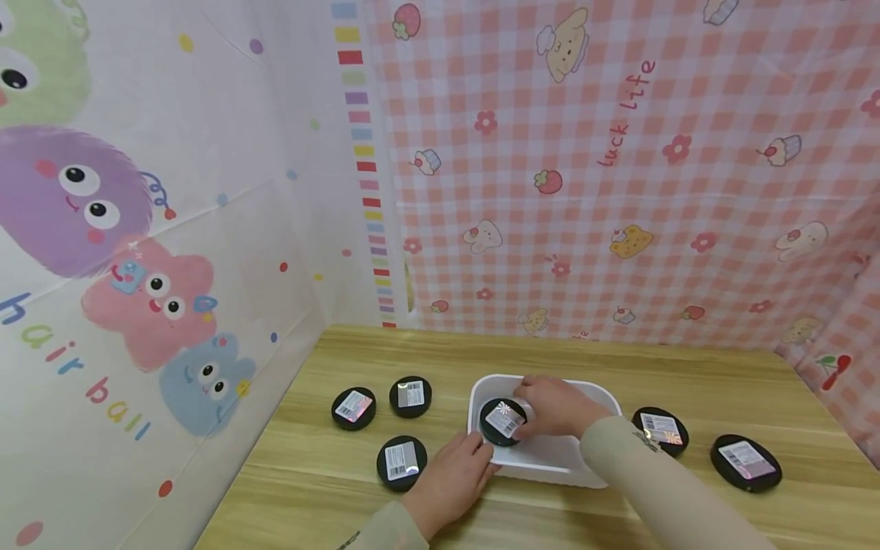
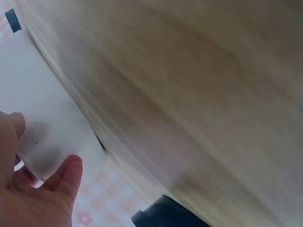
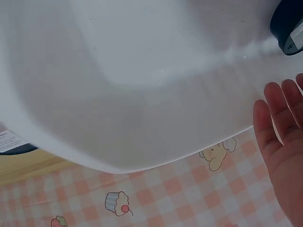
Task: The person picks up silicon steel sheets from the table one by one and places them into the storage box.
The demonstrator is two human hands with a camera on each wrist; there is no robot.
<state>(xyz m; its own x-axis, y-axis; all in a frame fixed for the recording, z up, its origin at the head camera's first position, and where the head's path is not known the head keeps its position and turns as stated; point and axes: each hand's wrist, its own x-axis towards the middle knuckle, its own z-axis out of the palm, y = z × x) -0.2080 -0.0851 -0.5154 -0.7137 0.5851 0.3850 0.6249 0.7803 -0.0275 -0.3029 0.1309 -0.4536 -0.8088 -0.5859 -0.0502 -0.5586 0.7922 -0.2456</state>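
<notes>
A white plastic tub [image 1: 543, 475] sits on the wooden table, and one flat black round disc [image 1: 504, 422] with a silvery barcode label lies in its left end. My left hand [image 1: 450, 477] grips the tub's near left corner; the left wrist view shows its thumb and fingers [image 2: 71, 172] about the wall. Inside the tub, my right hand [image 1: 557, 405] is at the right side of the disc. In the right wrist view its fingers [image 3: 277, 106] are fairly straight, with a gap between them and the disc [image 3: 283, 30]. Its thumb is out of that view.
Left of the tub lie three more labelled black discs: one at far left [image 1: 354, 409], one behind [image 1: 410, 396], one nearer [image 1: 402, 463]. Two others, an inner disc [image 1: 661, 431] and an outer disc [image 1: 745, 463], lie right. Patterned cloth [image 1: 619, 191] hangs behind the table.
</notes>
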